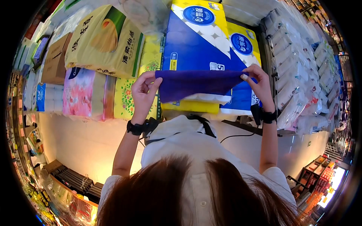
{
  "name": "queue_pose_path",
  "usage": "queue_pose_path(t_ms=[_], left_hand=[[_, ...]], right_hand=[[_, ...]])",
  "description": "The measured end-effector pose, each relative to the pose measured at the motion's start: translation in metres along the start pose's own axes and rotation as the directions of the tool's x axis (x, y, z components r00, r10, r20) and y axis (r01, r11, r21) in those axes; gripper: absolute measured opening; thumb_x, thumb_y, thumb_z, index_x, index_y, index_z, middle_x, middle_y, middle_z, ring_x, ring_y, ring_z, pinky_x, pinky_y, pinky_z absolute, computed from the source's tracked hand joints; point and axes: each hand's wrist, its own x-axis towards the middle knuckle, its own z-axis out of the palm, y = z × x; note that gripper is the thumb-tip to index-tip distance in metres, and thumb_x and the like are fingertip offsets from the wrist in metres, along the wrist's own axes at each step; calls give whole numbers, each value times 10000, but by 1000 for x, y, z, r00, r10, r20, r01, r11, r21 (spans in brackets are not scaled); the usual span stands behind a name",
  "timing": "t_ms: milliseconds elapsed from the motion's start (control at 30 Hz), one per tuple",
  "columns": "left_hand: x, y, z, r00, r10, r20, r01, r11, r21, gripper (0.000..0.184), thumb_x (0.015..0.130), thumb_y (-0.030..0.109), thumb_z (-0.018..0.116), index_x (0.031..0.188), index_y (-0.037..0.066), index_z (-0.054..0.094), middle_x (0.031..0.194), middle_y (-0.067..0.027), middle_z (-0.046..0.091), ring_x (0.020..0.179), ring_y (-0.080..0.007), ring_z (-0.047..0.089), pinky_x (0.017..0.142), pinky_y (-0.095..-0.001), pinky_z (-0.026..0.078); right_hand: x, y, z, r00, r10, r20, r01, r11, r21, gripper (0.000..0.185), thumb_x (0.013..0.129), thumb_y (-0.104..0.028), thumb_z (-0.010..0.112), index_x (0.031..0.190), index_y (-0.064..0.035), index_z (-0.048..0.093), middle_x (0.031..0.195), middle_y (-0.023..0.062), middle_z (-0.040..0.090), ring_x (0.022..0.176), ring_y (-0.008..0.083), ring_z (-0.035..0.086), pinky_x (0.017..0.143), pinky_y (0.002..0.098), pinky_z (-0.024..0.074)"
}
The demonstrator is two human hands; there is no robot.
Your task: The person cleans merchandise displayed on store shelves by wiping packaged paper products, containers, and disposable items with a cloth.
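Purple cloth (196, 83): stretched between left hand (144, 89) and right hand (259, 86), pinched near both upper corners between thumb and fingers of each. Partly hides large blue-and-yellow pack (192, 49), right of beige pack (98, 45).

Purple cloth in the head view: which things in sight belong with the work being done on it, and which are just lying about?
In the work:
- purple cloth
- left hand, gripping one end
- right hand, gripping the other

Apparently just lying about:
- large blue-and-yellow pack
- pink pack
- brown box
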Motion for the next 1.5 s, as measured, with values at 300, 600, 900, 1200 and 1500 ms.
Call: queue_pose_path(t_ms=[300, 600, 900, 1200, 1500], left_hand=[[51, -51, -2, 979, -206, 3, 206, 978, 19, 145, 920, 59, 686, 1026, -18, 624, 920, -42, 680, 765, -60, 638, 662, -200, 497], [51, -37, -33, 965, 94, 244, -219, 798, 562, 199, 848, 70, 720, 1036, 39, 663, 1024, -70, 723, 990, -202, 664, 901, -339, 498], [21, -54, -4, 883, -52, 466, -292, 717, 633, 406, 860, 89, 637, 1260, 67, 566, 1404, -130, 520, 1271, -337, 495, 1094, -453, 374], [15, -149, 61, 849, -88, 521, -484, 267, 833, 665, 943, 302, 530, 1523, 61, 311, 1607, -143, 218, 1480, -375, 178, 1186, -591, 88], [73, -182, 82, 783, -14, 622, -593, 289, 752, 661, 962, 356, 528, 1525, 84, 311, 1606, -135, 227, 1483, -358, 181, 1175, -604, 89]], right_hand=[[32, 42, 28, 963, 269, 2, -244, 871, 426, 93, 931, -61, 664, 1007, -32, 620, 951, 18, 669, 875, 72, 632, 799, 207, 504], [9, 20, 33, 999, 49, -5, -48, 990, 136, 133, 853, -55, 717, 973, -16, 677, 1006, 66, 723, 964, 177, 684, 903, 300, 507], [-15, 35, 119, 1000, 21, -7, -22, 985, -174, 402, 886, -130, 675, 1266, -64, 562, 1411, 150, 504, 1284, 332, 491, 1065, 409, 395], [16, 58, 205, 999, -13, -33, -9, 797, -603, 630, 951, -304, 523, 1529, -155, 323, 1604, 94, 264, 1474, 302, 235, 1198, 542, 88], [55, 103, 172, 999, -34, -10, 18, 737, -675, 603, 994, -335, 470, 1544, -165, 291, 1618, 67, 234, 1489, 283, 204, 1200, 537, 89]])
